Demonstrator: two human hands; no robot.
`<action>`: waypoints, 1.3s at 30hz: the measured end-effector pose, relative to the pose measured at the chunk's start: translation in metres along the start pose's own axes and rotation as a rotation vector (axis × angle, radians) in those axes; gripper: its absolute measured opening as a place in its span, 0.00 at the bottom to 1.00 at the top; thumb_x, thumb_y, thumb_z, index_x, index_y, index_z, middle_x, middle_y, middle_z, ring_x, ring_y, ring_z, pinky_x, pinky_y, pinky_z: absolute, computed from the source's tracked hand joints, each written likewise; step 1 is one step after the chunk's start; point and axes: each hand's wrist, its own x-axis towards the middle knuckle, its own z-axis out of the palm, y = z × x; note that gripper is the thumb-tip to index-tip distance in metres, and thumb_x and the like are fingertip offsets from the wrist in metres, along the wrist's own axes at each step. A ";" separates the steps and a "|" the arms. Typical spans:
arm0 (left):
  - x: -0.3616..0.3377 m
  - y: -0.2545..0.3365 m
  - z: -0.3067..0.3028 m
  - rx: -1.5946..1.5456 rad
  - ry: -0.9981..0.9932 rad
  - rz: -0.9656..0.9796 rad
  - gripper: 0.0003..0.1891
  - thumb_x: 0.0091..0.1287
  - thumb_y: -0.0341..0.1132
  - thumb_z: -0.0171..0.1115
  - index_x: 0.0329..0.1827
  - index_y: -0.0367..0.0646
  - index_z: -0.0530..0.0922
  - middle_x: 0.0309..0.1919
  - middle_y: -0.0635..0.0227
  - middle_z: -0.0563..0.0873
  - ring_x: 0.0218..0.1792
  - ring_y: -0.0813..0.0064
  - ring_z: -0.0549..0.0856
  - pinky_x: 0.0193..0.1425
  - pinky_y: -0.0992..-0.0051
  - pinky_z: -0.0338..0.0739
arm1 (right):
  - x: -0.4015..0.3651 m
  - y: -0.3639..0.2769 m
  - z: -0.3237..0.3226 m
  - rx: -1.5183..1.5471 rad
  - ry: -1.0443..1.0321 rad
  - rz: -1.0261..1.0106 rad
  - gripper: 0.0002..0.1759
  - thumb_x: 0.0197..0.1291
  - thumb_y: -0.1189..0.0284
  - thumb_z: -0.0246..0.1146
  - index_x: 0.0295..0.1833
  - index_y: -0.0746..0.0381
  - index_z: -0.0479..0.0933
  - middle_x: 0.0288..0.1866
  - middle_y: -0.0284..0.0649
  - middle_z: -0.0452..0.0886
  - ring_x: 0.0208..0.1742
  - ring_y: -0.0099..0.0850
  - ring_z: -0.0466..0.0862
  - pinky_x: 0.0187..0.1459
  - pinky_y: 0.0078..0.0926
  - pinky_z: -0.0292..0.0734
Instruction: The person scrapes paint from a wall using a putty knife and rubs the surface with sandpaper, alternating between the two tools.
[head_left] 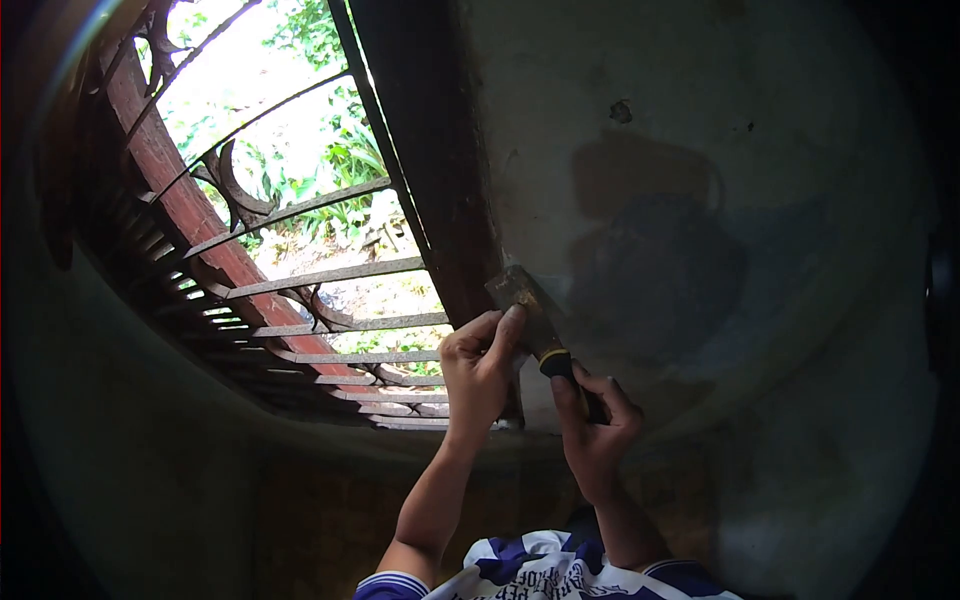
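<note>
A putty knife (541, 328) is held up at a slant in front of the wall, its broad blade towards the window frame. My right hand (604, 428) is closed round its dark handle, which has a yellow band near the blade. On the blade, my left hand (478, 368) has its thumb pressed near the middle, with the fingers curled beside it. Whether those fingers reach behind the blade is hidden. Some light brownish residue shows on the blade near the thumb.
A window with metal bars (330, 272) fills the left, with greenery outside. Its dark wooden frame (440, 150) runs beside the blade. The grey wall (800, 130) to the right has a darker patch (665, 270) and a small chipped spot (621, 111).
</note>
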 end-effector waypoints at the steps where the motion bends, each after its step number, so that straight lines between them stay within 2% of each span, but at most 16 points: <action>1: -0.001 0.008 0.007 -0.050 0.041 -0.005 0.16 0.73 0.35 0.64 0.26 0.34 0.80 0.17 0.80 0.73 0.23 0.93 0.65 0.24 0.81 0.56 | 0.005 0.000 0.002 0.002 -0.001 -0.027 0.10 0.61 0.76 0.72 0.45 0.70 0.83 0.39 0.49 0.90 0.41 0.27 0.90 0.41 0.24 0.83; 4: 0.009 0.017 -0.001 0.042 0.026 0.045 0.17 0.73 0.35 0.65 0.26 0.34 0.80 0.17 0.80 0.72 0.23 0.92 0.65 0.24 0.81 0.56 | 0.009 -0.003 0.005 0.000 -0.015 -0.035 0.10 0.62 0.76 0.72 0.45 0.70 0.83 0.39 0.49 0.89 0.41 0.27 0.90 0.41 0.24 0.83; 8: 0.003 0.011 -0.001 0.016 0.022 -0.004 0.17 0.73 0.35 0.64 0.24 0.35 0.79 0.17 0.81 0.71 0.23 0.93 0.64 0.24 0.80 0.54 | 0.001 -0.005 0.006 0.029 -0.010 0.022 0.10 0.61 0.77 0.72 0.45 0.70 0.83 0.40 0.49 0.89 0.43 0.27 0.90 0.43 0.24 0.83; 11: 0.006 0.013 0.003 0.058 0.061 0.091 0.18 0.73 0.35 0.64 0.24 0.35 0.78 0.16 0.82 0.70 0.23 0.93 0.64 0.24 0.80 0.53 | 0.007 0.003 0.013 0.026 0.011 -0.036 0.10 0.61 0.77 0.72 0.45 0.69 0.83 0.40 0.48 0.89 0.44 0.28 0.90 0.45 0.25 0.82; 15: 0.013 0.016 -0.006 0.089 0.015 0.098 0.16 0.74 0.36 0.64 0.27 0.34 0.80 0.17 0.81 0.71 0.23 0.93 0.65 0.24 0.81 0.57 | 0.004 0.001 0.019 0.020 0.019 -0.034 0.11 0.60 0.77 0.73 0.45 0.69 0.83 0.40 0.47 0.89 0.45 0.30 0.90 0.47 0.26 0.82; 19: 0.006 0.012 -0.005 0.039 -0.009 0.008 0.16 0.73 0.36 0.64 0.28 0.34 0.81 0.17 0.81 0.71 0.23 0.93 0.65 0.24 0.81 0.57 | -0.002 0.011 0.021 0.022 0.062 -0.062 0.11 0.59 0.78 0.73 0.45 0.69 0.82 0.39 0.47 0.89 0.43 0.30 0.90 0.45 0.25 0.83; 22: 0.016 0.017 -0.008 0.085 -0.002 0.062 0.16 0.73 0.37 0.65 0.29 0.34 0.82 0.18 0.81 0.72 0.23 0.92 0.66 0.24 0.82 0.59 | 0.003 0.013 0.026 0.012 0.071 -0.106 0.10 0.59 0.78 0.74 0.44 0.69 0.82 0.39 0.47 0.89 0.42 0.29 0.90 0.43 0.24 0.83; 23: 0.018 0.006 -0.009 0.174 -0.013 0.243 0.15 0.73 0.36 0.65 0.30 0.34 0.82 0.18 0.81 0.72 0.23 0.92 0.66 0.24 0.82 0.59 | 0.004 0.013 0.026 -0.008 0.074 -0.144 0.10 0.59 0.78 0.73 0.45 0.69 0.82 0.39 0.47 0.89 0.42 0.28 0.90 0.42 0.24 0.83; 26: 0.010 0.004 -0.007 0.079 -0.026 0.172 0.15 0.73 0.36 0.64 0.30 0.34 0.82 0.18 0.81 0.71 0.23 0.93 0.65 0.24 0.82 0.57 | -0.003 0.013 0.023 -0.023 0.073 -0.151 0.11 0.59 0.78 0.74 0.45 0.69 0.82 0.40 0.47 0.89 0.42 0.28 0.89 0.42 0.24 0.83; 29: 0.009 0.016 -0.004 0.025 0.004 0.002 0.15 0.74 0.36 0.64 0.29 0.35 0.82 0.18 0.81 0.72 0.23 0.93 0.66 0.24 0.82 0.56 | 0.002 0.008 0.024 -0.015 0.058 -0.135 0.12 0.59 0.78 0.74 0.46 0.69 0.82 0.40 0.48 0.89 0.42 0.28 0.90 0.42 0.24 0.83; 32: 0.024 0.008 -0.012 0.183 0.020 0.274 0.16 0.74 0.38 0.64 0.29 0.36 0.82 0.18 0.81 0.73 0.23 0.93 0.68 0.24 0.84 0.60 | 0.010 -0.006 0.026 0.001 0.049 -0.149 0.12 0.59 0.78 0.74 0.47 0.70 0.82 0.40 0.48 0.89 0.42 0.29 0.90 0.43 0.24 0.83; 33: 0.023 0.015 -0.013 0.125 0.010 0.142 0.16 0.74 0.38 0.64 0.29 0.36 0.82 0.18 0.81 0.74 0.23 0.93 0.68 0.24 0.83 0.61 | 0.013 -0.009 0.028 0.015 0.050 -0.167 0.13 0.59 0.78 0.74 0.47 0.70 0.82 0.40 0.48 0.89 0.42 0.29 0.90 0.43 0.24 0.83; 36: 0.012 0.004 -0.013 0.155 -0.024 0.162 0.17 0.74 0.38 0.64 0.29 0.35 0.82 0.18 0.81 0.73 0.23 0.92 0.66 0.23 0.82 0.58 | -0.002 0.009 0.025 0.004 0.038 -0.138 0.13 0.58 0.78 0.74 0.47 0.70 0.82 0.40 0.48 0.89 0.42 0.29 0.90 0.43 0.24 0.83; 37: 0.006 0.013 -0.007 0.010 0.014 -0.055 0.16 0.74 0.37 0.64 0.30 0.34 0.82 0.18 0.81 0.72 0.22 0.91 0.65 0.24 0.80 0.55 | -0.005 0.011 0.025 0.009 0.050 -0.124 0.13 0.58 0.78 0.74 0.47 0.70 0.82 0.40 0.48 0.89 0.43 0.29 0.90 0.43 0.25 0.83; 39: 0.010 0.009 -0.013 0.100 -0.017 -0.009 0.13 0.73 0.35 0.63 0.34 0.33 0.83 0.20 0.78 0.76 0.25 0.90 0.71 0.24 0.80 0.63 | -0.009 0.014 0.026 0.013 0.067 -0.091 0.13 0.58 0.78 0.74 0.46 0.69 0.82 0.41 0.48 0.89 0.43 0.30 0.90 0.44 0.25 0.83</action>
